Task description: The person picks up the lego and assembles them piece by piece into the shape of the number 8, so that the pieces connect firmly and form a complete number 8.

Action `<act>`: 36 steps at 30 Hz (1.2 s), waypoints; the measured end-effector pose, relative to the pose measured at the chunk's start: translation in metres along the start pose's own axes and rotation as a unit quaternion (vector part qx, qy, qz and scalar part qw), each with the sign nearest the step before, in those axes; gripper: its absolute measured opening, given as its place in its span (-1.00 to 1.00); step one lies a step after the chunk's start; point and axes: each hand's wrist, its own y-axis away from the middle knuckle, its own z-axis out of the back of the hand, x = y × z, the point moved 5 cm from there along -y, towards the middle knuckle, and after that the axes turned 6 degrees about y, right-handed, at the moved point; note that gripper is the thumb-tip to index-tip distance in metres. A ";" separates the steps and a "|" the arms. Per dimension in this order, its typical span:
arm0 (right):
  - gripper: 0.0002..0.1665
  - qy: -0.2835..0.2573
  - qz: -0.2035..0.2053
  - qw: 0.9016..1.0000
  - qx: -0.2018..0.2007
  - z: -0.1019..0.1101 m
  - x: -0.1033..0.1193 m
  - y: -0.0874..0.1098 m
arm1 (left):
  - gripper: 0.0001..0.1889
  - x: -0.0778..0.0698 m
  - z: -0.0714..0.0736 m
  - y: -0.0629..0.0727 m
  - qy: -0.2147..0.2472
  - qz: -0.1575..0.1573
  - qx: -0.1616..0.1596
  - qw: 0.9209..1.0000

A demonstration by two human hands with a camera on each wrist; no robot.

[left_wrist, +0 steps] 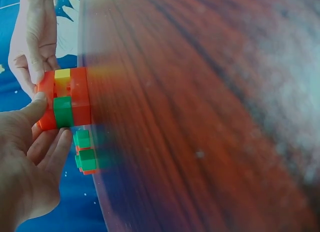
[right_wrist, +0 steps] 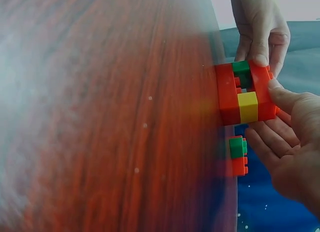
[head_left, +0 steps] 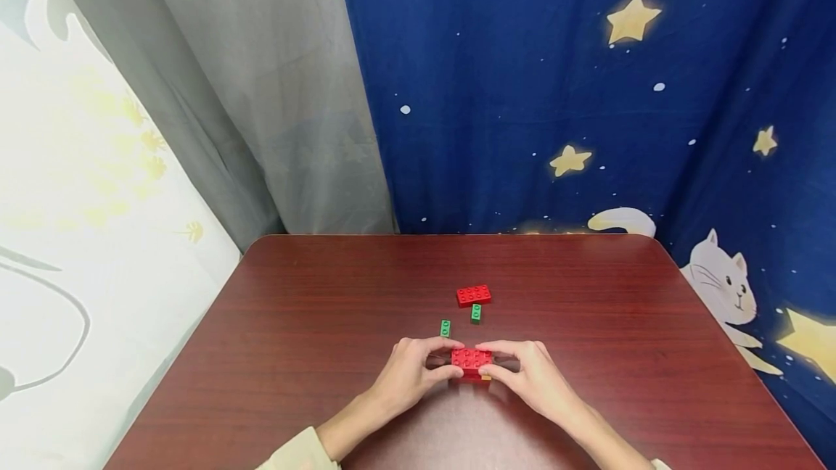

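Observation:
A small stack of toy building bricks stands on the table in front of me. Its top is a red eight-stud brick (head_left: 472, 358), pinched at the left end by the thumb and fingers of my left hand (head_left: 410, 372). My right hand (head_left: 539, 377) pinches the right end of that same brick. Below it, a green brick (left_wrist: 63, 112) sits on the left side and a yellow brick (right_wrist: 248, 108) on the right, with a gap between them. Both rest on a lower red brick (right_wrist: 228, 94).
Beyond the stack lie two loose green two-stud bricks, a nearer one (head_left: 445, 328) and a farther one (head_left: 476, 313). A loose red brick (head_left: 473, 296) lies just behind them. The brown table (head_left: 313, 296) ends at curtains at the back.

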 end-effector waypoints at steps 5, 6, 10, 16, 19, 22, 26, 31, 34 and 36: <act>-0.68 -0.039 -0.018 0.999 0.003 -0.001 -0.003 0.001 | -0.68 -0.001 0.001 0.000 -0.005 -0.001 0.004 1.000; -0.66 -0.051 -0.023 0.998 0.006 -0.002 -0.003 0.002 | -0.68 -0.002 0.001 0.000 -0.006 -0.001 0.007 1.000; -0.57 -0.082 -0.040 0.996 0.016 -0.003 -0.004 0.003 | -0.63 -0.004 0.002 -0.001 -0.014 -0.009 0.020 1.000; -0.45 -0.100 -0.051 0.994 0.012 -0.002 -0.005 0.007 | -0.46 -0.007 0.003 -0.002 -0.037 -0.017 0.021 0.999; -0.45 -0.094 -0.048 0.994 0.010 -0.002 -0.005 0.008 | -0.53 -0.008 0.004 -0.001 -0.055 -0.014 0.012 0.998; -0.51 -0.061 -0.044 0.997 0.003 -0.002 -0.005 0.008 | -0.60 -0.007 0.004 -0.001 -0.063 -0.010 0.002 0.998; -0.58 -0.025 -0.038 0.999 -0.008 -0.001 -0.004 0.007 | -0.64 -0.006 0.003 -0.001 -0.059 -0.009 -0.004 0.998; -0.63 -0.012 -0.023 1.000 -0.010 0.000 -0.003 0.004 | -0.66 -0.004 0.003 -0.002 -0.047 -0.008 -0.007 0.999; -0.64 -0.014 -0.017 1.000 -0.006 0.000 -0.002 0.003 | -0.66 -0.002 0.002 -0.002 -0.039 -0.005 -0.009 0.999; -0.64 -0.016 -0.012 1.000 -0.006 0.001 -0.001 0.003 | -0.66 -0.002 0.002 -0.002 -0.037 -0.004 -0.009 0.999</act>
